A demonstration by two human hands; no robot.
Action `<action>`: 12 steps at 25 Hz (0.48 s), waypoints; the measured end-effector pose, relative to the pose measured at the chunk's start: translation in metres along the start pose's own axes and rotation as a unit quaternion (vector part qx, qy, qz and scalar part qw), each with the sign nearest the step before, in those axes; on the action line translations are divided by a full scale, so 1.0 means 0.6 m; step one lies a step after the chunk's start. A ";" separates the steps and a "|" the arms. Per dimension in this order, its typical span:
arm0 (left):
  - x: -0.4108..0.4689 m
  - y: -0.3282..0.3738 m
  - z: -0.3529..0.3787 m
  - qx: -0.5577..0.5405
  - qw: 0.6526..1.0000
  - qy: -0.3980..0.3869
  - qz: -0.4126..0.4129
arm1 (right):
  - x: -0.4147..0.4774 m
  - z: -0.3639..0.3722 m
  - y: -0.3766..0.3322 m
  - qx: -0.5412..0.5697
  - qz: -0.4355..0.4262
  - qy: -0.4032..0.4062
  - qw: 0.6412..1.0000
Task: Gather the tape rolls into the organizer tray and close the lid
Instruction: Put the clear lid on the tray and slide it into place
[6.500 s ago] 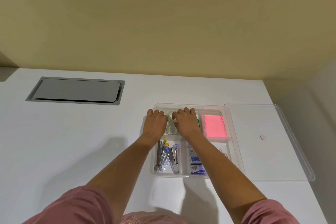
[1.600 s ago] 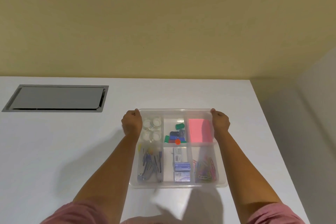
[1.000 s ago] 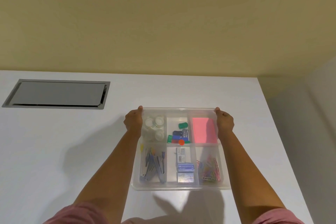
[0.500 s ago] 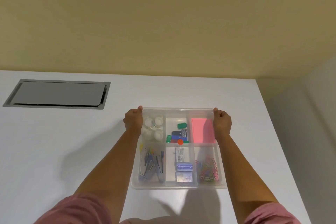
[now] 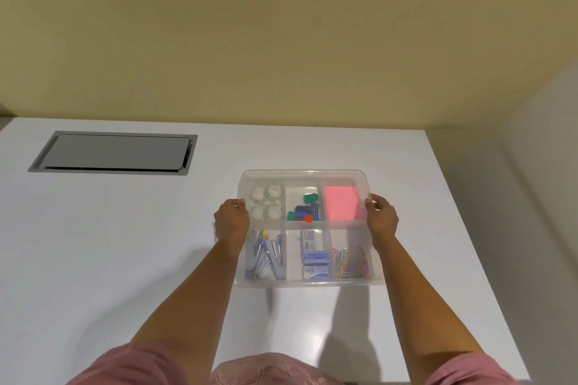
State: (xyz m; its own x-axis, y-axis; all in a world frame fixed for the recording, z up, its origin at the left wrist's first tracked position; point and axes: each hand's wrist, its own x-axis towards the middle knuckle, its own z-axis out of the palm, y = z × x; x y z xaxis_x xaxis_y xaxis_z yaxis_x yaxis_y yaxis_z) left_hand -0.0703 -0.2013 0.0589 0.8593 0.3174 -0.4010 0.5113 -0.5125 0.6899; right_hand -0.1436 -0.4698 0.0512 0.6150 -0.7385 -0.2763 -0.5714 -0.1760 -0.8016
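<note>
The white tabletop (image 5: 125,244) fills the lower view below a yellow wall, with a grey rectangular hatch (image 5: 114,151) set flush into it at the far left. Right of centre sits the clear organizer tray (image 5: 308,282), its translucent lid (image 5: 305,172) lying over the top so the six compartments show through it. The left hand (image 5: 232,221) cups the tray's left edge with its fingertips curled against the rim, and the right hand (image 5: 381,216) mirrors it on the right edge, fingers bent around the lid's side; both forearms reach in from pink sleeves. In the far right compartment is a pink pad of sticky notes (image 5: 342,202). The four tape rolls (image 5: 265,204) sit two by two in the far left compartment. Near left holds staplers (image 5: 266,257), near middle boxes of staples (image 5: 315,265), near right coloured paper clips (image 5: 352,262), and the far middle small coloured clips (image 5: 305,212).
</note>
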 end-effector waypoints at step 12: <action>-0.096 -0.078 -0.023 -0.004 0.999 -0.001 -0.038 | -0.111 -0.040 0.077 0.053 0.023 0.029 0.998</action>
State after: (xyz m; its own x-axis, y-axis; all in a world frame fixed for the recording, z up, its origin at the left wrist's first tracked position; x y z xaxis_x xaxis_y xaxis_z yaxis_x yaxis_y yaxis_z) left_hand -0.1443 -0.1843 0.0581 0.8178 0.3535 -0.4541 0.5752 -0.4811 0.6615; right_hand -0.2242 -0.4443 0.0454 0.5556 -0.7808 -0.2857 -0.5356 -0.0733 -0.8413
